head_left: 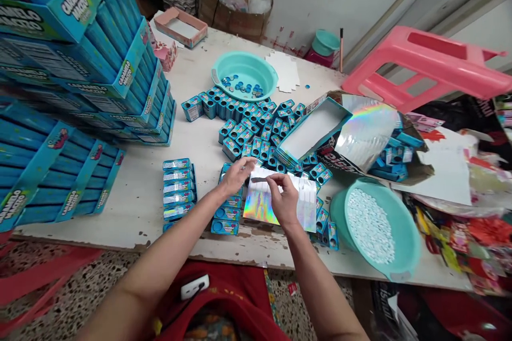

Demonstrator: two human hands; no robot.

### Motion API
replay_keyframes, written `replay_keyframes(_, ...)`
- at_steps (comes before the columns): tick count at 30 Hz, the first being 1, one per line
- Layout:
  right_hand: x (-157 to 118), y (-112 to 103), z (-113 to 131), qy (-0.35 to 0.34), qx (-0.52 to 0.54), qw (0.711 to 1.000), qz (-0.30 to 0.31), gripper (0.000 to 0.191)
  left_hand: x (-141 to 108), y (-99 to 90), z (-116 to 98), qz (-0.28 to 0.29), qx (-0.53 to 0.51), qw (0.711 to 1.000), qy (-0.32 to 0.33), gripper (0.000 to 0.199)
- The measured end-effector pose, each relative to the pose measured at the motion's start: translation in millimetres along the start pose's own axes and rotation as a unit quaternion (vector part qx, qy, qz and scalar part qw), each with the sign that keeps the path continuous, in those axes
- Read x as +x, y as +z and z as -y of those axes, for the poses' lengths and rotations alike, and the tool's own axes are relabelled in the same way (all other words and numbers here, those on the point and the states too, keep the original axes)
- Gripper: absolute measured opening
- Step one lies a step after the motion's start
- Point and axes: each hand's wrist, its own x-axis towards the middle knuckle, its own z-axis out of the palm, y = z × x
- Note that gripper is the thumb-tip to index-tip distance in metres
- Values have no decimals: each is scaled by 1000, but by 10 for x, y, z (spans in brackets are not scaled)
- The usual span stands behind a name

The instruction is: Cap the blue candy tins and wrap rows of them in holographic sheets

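A holographic sheet (260,208) with white strips along its upper part lies in front of me on small blue boxes. Above it, my right hand (285,197) pinches a thin dark strip (259,179) between thumb and fingertips. My left hand (238,177) is just left of the strip, over the sheet's upper left corner; its fingers are bent close together, and whether they hold anything is too small to tell. Below my left hand stands a column of blue boxes (226,213) with round marks. Farther left is another row of blue boxes (178,187) with shiny strips on them.
Stacked candy display trays (132,69) rise at the left. A turquoise basin (245,64) with small discs stands at the back, and another basin (410,245) with white pieces at the right. Many small boxes, an open carton (366,128) and a pink stool (424,64) are also there.
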Motion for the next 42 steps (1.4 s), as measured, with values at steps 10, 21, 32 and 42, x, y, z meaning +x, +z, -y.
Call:
replay_keyframes(10, -831, 730, 278, 119, 78, 986, 89, 16, -1242, -506, 225, -13, -74, 979, -187, 22)
replay_keyframes(21, -1253, 1292, 720, 195, 196, 949, 155, 20, -2021, -1196, 419, -103, -127, 957, -238, 29)
replay_keyframes(32, -1181, 1280, 775, 320, 303, 890, 119, 25, -2066, -1179, 307, -54, -214, 953, -208, 43)
replay_keyframes(42, -1167, 1183, 755, 425, 407, 802, 99, 23, -2025, -1085, 193, -155, -68, 974, -150, 25)
